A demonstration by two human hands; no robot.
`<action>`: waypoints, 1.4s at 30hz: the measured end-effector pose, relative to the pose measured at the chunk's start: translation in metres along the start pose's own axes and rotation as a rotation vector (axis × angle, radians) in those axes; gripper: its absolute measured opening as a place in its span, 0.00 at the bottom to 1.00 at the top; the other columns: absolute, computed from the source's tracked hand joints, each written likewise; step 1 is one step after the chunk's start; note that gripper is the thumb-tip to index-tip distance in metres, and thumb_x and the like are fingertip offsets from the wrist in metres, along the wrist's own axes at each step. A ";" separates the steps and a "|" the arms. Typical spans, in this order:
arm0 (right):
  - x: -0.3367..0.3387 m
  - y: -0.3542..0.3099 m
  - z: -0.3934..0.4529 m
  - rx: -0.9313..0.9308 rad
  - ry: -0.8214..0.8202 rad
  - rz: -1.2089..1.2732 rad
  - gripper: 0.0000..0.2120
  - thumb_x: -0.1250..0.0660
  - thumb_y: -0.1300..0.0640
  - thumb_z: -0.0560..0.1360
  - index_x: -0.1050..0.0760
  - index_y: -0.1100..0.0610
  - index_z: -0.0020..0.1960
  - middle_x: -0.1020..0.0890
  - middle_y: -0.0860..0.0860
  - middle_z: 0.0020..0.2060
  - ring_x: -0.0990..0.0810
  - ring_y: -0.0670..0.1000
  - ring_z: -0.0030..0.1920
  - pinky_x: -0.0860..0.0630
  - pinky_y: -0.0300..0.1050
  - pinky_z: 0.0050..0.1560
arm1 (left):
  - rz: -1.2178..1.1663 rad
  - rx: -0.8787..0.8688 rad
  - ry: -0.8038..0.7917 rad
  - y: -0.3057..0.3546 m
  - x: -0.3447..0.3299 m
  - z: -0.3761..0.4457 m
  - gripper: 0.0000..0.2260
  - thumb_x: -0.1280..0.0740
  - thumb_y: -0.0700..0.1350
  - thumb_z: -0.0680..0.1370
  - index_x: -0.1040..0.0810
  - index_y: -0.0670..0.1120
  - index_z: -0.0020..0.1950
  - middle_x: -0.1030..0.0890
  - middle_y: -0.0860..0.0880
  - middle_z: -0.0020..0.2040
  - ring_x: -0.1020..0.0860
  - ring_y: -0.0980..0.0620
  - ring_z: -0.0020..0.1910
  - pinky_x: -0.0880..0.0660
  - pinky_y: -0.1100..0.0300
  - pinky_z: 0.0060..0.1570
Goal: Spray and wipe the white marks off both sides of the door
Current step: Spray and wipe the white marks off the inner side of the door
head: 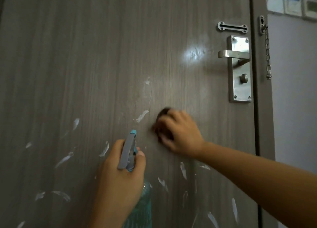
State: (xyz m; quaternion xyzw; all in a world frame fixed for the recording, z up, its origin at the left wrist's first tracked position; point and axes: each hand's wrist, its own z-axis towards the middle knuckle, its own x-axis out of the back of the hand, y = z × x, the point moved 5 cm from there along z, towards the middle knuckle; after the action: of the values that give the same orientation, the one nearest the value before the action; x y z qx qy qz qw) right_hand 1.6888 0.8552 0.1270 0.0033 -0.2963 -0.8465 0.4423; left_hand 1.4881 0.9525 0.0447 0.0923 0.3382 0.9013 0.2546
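A grey-brown wood-grain door (pixel 85 56) fills the view. Several white marks (pixel 142 116) streak its lower half. My left hand (pixel 118 173) grips a spray bottle (pixel 130 150) with a grey and blue head and a clear teal body, nozzle pointing up at the door. My right hand (pixel 178 133) presses a dark cloth (pixel 163 113) against the door, just right of the marks; the hand and cloth are blurred by motion. The cloth is mostly hidden under my fingers.
A metal lever handle (pixel 231 54) on a steel plate with a thumb turn sits at the door's right side. A chain-lock slot is above it, and the chain (pixel 268 56) hangs on the frame. Light switches (pixel 291 5) are on the right wall.
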 end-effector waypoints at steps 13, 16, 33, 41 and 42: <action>-0.008 -0.019 -0.005 0.303 -0.137 -0.055 0.24 0.28 0.45 0.72 0.22 0.56 0.65 0.23 0.57 0.60 0.26 0.59 0.53 0.25 0.53 0.52 | 0.030 0.008 0.051 -0.010 0.000 0.003 0.06 0.31 0.48 0.79 0.26 0.58 0.47 0.20 0.51 0.36 0.17 0.47 0.34 0.21 0.38 0.39; 0.015 0.026 0.035 -0.137 0.084 -0.037 0.21 0.29 0.47 0.74 0.24 0.56 0.63 0.24 0.57 0.59 0.28 0.59 0.55 0.24 0.57 0.52 | 0.033 0.009 0.036 -0.011 0.001 0.003 0.05 0.31 0.48 0.81 0.25 0.56 0.46 0.20 0.48 0.36 0.19 0.48 0.33 0.21 0.39 0.38; 0.001 -0.006 0.046 -0.033 0.072 0.002 0.20 0.28 0.47 0.74 0.22 0.55 0.61 0.23 0.55 0.59 0.28 0.58 0.52 0.24 0.56 0.49 | 0.059 0.003 0.050 -0.018 0.012 0.007 0.03 0.30 0.47 0.80 0.24 0.54 0.49 0.19 0.46 0.34 0.21 0.50 0.35 0.24 0.53 0.35; -0.032 -0.072 0.036 0.177 -0.037 0.079 0.21 0.29 0.47 0.73 0.23 0.55 0.63 0.23 0.55 0.60 0.27 0.59 0.52 0.25 0.55 0.49 | 0.064 0.014 0.105 -0.018 0.018 0.011 0.04 0.30 0.48 0.78 0.24 0.52 0.47 0.19 0.49 0.34 0.19 0.51 0.33 0.22 0.45 0.37; -0.034 -0.077 0.021 0.313 -0.125 0.069 0.22 0.29 0.47 0.73 0.23 0.54 0.63 0.23 0.55 0.60 0.27 0.58 0.51 0.25 0.54 0.48 | 0.069 0.018 0.100 -0.018 0.018 0.010 0.04 0.30 0.47 0.79 0.24 0.52 0.47 0.19 0.49 0.34 0.19 0.51 0.33 0.22 0.45 0.37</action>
State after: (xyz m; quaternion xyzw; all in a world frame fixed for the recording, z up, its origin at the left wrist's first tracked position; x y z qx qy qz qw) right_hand 1.6460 0.9248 0.0970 0.0093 -0.4514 -0.7729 0.4459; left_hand 1.4829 0.9795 0.0405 0.0610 0.3554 0.9099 0.2052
